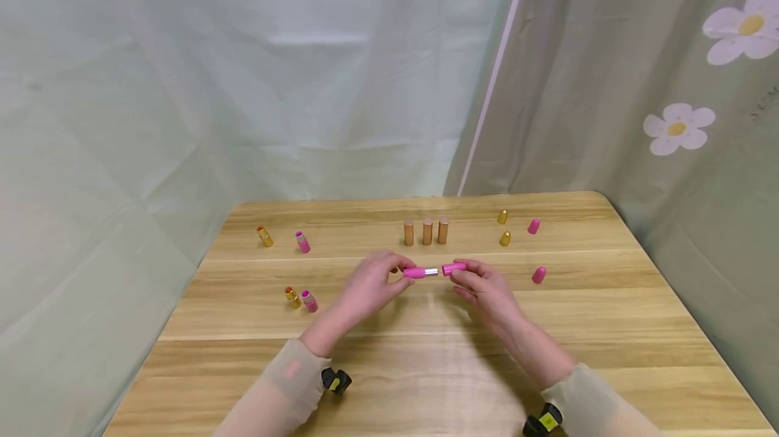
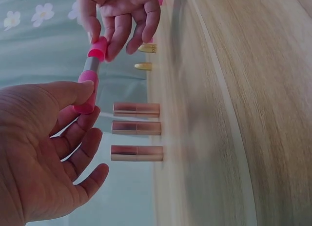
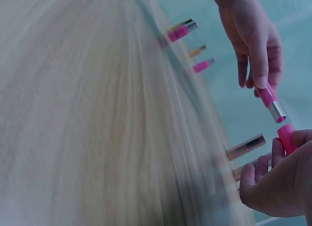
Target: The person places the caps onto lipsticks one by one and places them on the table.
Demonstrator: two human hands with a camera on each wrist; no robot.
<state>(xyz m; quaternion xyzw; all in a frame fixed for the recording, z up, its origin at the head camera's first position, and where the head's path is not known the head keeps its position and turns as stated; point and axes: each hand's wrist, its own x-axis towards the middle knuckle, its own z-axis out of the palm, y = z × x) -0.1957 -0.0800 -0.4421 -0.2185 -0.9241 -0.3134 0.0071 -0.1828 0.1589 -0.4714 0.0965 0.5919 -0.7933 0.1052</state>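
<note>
Near the middle of the table, my left hand (image 1: 376,281) pinches the pink base of a lipstick (image 1: 416,273), its silver collar pointing right. My right hand (image 1: 491,293) pinches a pink lipstick cap (image 1: 452,268) between thumb and fingers, its mouth turned toward the collar. In the head view a small gap separates the two parts, and they lie nearly in line. Seen from the right wrist, pink lipstick colour shows inside the silver collar (image 3: 277,112), with the cap (image 3: 286,138) just apart from it.
Three closed rose-gold lipsticks (image 1: 428,232) stand behind my hands. To the left are two gold uncapped lipsticks (image 1: 265,237) and two pink uncapped ones (image 1: 303,243). On the right stand two gold caps (image 1: 505,239) and two pink caps (image 1: 539,275). Curtains (image 1: 341,85) hang behind the wooden table (image 1: 608,329).
</note>
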